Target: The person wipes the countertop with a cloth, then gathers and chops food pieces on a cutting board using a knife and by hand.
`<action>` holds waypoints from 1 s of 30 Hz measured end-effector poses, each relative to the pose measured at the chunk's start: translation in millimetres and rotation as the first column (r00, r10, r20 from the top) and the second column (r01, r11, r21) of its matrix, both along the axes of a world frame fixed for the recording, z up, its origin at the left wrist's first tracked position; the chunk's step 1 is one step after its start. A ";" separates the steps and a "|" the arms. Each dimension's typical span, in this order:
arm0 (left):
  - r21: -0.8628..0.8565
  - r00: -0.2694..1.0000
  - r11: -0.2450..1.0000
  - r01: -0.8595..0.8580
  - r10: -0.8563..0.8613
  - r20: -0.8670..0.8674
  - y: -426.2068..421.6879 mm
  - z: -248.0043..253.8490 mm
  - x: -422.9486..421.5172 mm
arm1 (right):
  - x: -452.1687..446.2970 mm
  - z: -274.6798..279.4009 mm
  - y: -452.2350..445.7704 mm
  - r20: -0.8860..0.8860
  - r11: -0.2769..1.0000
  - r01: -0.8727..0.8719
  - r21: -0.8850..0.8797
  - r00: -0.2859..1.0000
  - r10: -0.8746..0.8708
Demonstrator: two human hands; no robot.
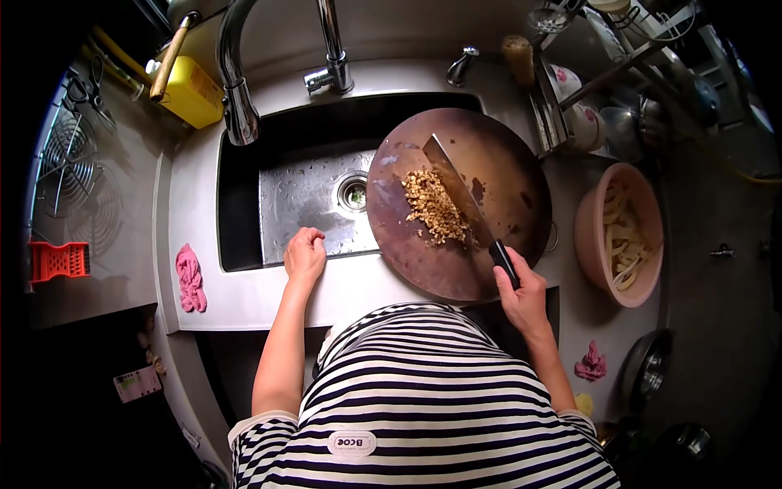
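My right hand (pixel 523 295) is wrapped round the black handle of a kitchen knife (pixel 458 181). Its broad blade lies slanted over a round, dark-stained cutting board (pixel 509 171). Against the blade's left side is a pile of finely chopped brown bits (pixel 434 208); they look like chopped nuts, but I cannot be sure. The board rests across the right part of the sink (pixel 301 196). My left hand (pixel 305 254) is closed in a loose fist at the sink's front edge, left of the board, with nothing visible in it.
A chrome faucet (pixel 241 114) arches over the sink. To the right stands a pink basin (pixel 588 236) of pale sliced pieces. Pink cloths (pixel 190 279) lie on the counter. A yellow jug (pixel 191 94) stands back left, a dish rack (pixel 562 102) back right.
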State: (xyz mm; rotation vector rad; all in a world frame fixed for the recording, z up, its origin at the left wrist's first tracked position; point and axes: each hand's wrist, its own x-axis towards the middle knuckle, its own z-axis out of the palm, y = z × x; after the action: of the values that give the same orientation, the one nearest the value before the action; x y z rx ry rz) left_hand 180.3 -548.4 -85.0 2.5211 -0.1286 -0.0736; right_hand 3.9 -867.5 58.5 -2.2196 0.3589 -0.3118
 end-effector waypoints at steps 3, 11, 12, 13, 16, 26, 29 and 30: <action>-0.015 0.994 0.995 -0.102 0.101 -0.044 -7.4 6.2 0.1 | 5.1 -13.5 2.5 -0.002 0.998 -0.041 -0.047 0.999 0.041; 0.112 0.986 0.991 -0.071 0.087 -0.144 -7.0 9.7 2.4 | 12.6 -6.7 14.3 0.025 0.996 -0.041 -0.085 0.999 0.043; 0.125 0.983 0.989 -0.074 0.093 -0.157 -7.0 10.0 3.8 | 13.4 -12.4 14.4 -0.009 0.996 -0.034 -0.086 0.999 0.033; 0.138 0.980 0.988 -0.074 0.098 -0.172 -7.3 9.7 3.8 | 13.5 -18.2 13.9 -0.045 0.996 -0.026 -0.087 0.999 0.022; 0.159 0.979 0.983 -0.088 0.115 -0.170 -7.5 7.5 3.4 | 16.6 -17.7 9.4 -0.175 0.997 -0.072 -0.024 0.982 0.067; 0.161 0.979 0.982 -0.097 0.124 -0.162 -10.0 9.5 5.1 | 14.5 -22.8 18.5 -0.287 0.828 -0.025 0.561 0.932 0.222; 0.169 0.978 0.981 -0.094 0.122 -0.166 -9.7 9.9 4.6 | 11.8 -6.6 36.3 -0.254 0.775 0.001 0.632 0.945 0.206; 0.170 0.980 0.981 -0.088 0.116 -0.164 -10.5 9.8 5.3 | 10.6 -8.6 41.8 -0.224 0.755 -0.024 0.656 0.948 0.224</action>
State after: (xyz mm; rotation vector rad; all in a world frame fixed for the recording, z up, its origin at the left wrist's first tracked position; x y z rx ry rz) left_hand 185.6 -558.8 -75.2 2.6647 0.0815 -0.2716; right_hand 14.6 -825.7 49.9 -1.5761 0.3984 0.2055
